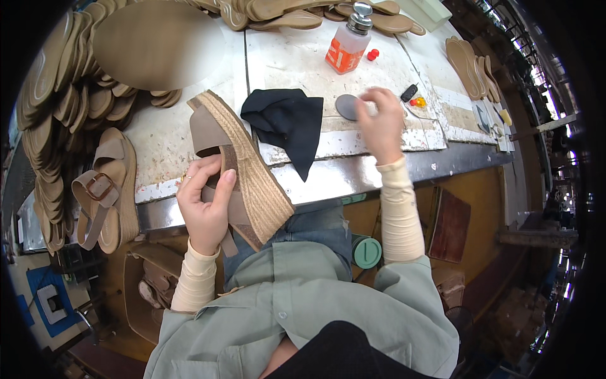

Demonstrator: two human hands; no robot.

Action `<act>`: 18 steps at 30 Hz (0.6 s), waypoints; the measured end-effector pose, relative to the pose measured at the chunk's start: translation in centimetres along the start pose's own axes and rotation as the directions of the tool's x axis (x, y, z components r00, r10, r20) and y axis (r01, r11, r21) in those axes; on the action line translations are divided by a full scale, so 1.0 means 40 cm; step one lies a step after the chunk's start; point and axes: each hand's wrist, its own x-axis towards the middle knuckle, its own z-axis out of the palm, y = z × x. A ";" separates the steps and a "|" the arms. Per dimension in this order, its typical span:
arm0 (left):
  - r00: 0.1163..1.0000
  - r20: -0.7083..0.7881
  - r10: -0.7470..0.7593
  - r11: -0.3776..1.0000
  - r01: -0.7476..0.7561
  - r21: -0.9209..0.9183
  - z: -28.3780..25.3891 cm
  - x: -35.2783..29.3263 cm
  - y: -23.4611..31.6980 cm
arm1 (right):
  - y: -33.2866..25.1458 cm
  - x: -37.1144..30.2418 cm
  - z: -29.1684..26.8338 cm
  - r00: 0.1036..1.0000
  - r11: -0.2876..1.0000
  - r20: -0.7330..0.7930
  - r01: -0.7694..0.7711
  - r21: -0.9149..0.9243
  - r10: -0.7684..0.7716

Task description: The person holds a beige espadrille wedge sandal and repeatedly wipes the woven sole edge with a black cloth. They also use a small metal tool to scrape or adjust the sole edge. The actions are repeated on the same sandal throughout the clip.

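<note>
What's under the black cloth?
The black cloth lies on the white worktable, its tip over the metal front edge; anything directly beneath is covered and cannot be seen.

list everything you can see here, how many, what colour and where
wedge sandal: one, beige, in left hand
buckled sandal: one, beige, table's left
insoles: many, tan, piled left, top and right
brown oval: one, blurred, upper left
cloth: one, black, mid-table
bottle: one, clear and orange, upper table
disc: one, grey, by right hand
small black item: one, right of right hand
table: one, worn white, centre
round lid: one, green, below table
board: one, dark red, lower right
shirt: one, grey-green, bottom
jeans: one pair, blue, below table edge
sleeves: two, cream, forearms
left hand: one, gripping wedge sandal
right hand: one, near disc, grasp unclear
</note>
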 end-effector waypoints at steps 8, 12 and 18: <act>0.999 -0.040 0.031 1.000 -0.031 -0.005 0.009 -0.002 -0.003 | 0.134 -0.040 -0.080 0.978 0.946 0.118 -0.132 -0.296 0.173; 0.999 -0.034 0.013 1.000 -0.012 0.022 0.010 0.004 -0.001 | 0.143 -0.047 -0.085 0.953 0.954 0.096 -0.294 0.056 0.288; 0.999 -0.010 0.035 0.998 -0.034 0.054 0.006 -0.002 0.003 | -0.134 -0.115 -0.174 0.679 0.110 0.671 -0.723 0.682 0.300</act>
